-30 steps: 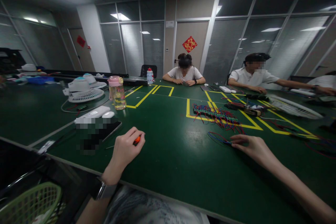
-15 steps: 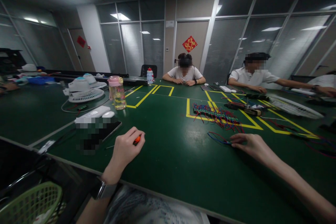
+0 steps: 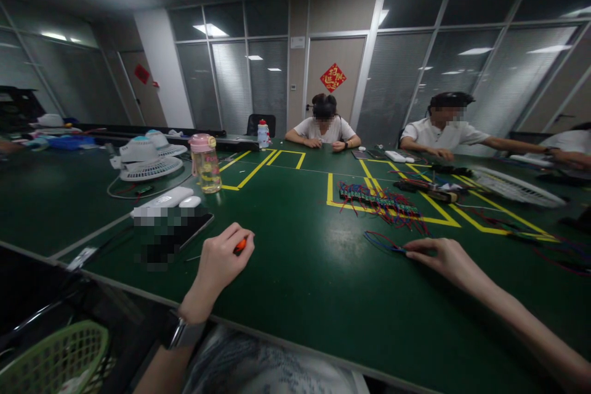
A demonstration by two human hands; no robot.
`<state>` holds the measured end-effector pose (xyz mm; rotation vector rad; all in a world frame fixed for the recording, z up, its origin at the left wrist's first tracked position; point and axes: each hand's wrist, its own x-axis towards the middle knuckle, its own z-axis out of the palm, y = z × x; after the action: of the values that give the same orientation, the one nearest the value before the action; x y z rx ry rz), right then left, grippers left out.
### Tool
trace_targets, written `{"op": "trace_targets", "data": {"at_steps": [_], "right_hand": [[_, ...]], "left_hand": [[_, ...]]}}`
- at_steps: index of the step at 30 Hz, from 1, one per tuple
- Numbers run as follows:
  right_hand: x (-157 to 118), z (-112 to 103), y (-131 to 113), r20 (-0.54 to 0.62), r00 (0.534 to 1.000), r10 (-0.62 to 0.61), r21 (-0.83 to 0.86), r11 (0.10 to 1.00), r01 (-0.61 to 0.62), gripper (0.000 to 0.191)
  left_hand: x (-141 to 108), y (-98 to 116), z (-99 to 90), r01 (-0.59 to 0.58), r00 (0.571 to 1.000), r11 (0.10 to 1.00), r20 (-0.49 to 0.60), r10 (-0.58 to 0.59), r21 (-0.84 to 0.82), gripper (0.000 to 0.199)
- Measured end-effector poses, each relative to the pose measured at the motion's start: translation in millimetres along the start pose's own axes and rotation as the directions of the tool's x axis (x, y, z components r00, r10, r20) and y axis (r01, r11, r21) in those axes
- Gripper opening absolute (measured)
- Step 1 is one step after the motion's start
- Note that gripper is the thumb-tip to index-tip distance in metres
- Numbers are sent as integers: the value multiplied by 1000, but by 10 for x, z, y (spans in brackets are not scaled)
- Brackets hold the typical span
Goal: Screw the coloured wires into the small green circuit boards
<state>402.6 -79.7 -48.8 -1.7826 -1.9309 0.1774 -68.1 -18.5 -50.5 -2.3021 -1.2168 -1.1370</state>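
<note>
My left hand (image 3: 225,261) is closed around an orange-handled tool (image 3: 240,245), whose thin metal shaft points left over the green table (image 3: 295,295). To the right, my right hand (image 3: 438,255) pinches the end of a small bundle of red and blue wires (image 3: 383,242), which loops out to the left on the tabletop. Beyond it lies a row of small green circuit boards (image 3: 378,200) with many red and blue wires, partly inside yellow tape lines.
Left of my left hand are a dark phone (image 3: 196,231), a white power strip (image 3: 164,200), a pink-lidded bottle (image 3: 210,166) and white fans (image 3: 150,163). A green basket (image 3: 60,354) is at lower left. Across the table sit people (image 3: 323,126); a white fan grille (image 3: 517,188) lies at right.
The fingers of my right hand have drawn closer together at the wire end. Across the table, one person's hands have moved apart, and another person's hand has shifted left.
</note>
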Motion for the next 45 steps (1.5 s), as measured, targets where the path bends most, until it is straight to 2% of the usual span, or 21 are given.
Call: {"op": "trace_targets", "data": {"at_steps": [9, 14, 19, 28, 38, 40, 42, 44, 45], "right_hand": [[-60, 84, -1, -22, 999, -46, 117, 992, 48, 34], [-53, 69, 16, 20, 1000, -20, 172, 985, 17, 32], [-84, 89, 37, -50, 999, 3, 183, 983, 7, 32], [-123, 96, 54, -97, 984, -151, 105, 981, 161, 31], [-164, 43, 75, -18, 969, -245, 60, 967, 246, 25], [-135, -31, 113, -80, 969, -234, 41, 970, 238, 25], [-64, -143, 223, -265, 948, -178, 0, 983, 185, 27], [50, -270, 401, -483, 874, -49, -39, 999, 35, 32], [121, -325, 505, -540, 841, 31, -50, 996, -69, 34]], "left_hand": [[16, 16, -16, -9, 1000, 1000, -4, 9, -7, 23], [19, 27, -33, -8, 1000, 1000, 0, 8, -9, 23], [22, 24, -28, -4, 1000, 1000, 3, 4, -5, 22], [14, 17, -10, 4, 1000, 1000, -10, -4, 1, 21], [22, 29, -34, -2, 1000, 1000, -3, 2, -10, 21], [21, 29, -35, -4, 1000, 1000, -5, 4, -8, 22], [20, 28, -35, -10, 1000, 1000, -5, 10, -10, 22], [19, 27, -34, -15, 1000, 1000, -8, 15, -10, 22], [19, 26, -33, -14, 1000, 1000, -8, 14, -7, 22]]}}
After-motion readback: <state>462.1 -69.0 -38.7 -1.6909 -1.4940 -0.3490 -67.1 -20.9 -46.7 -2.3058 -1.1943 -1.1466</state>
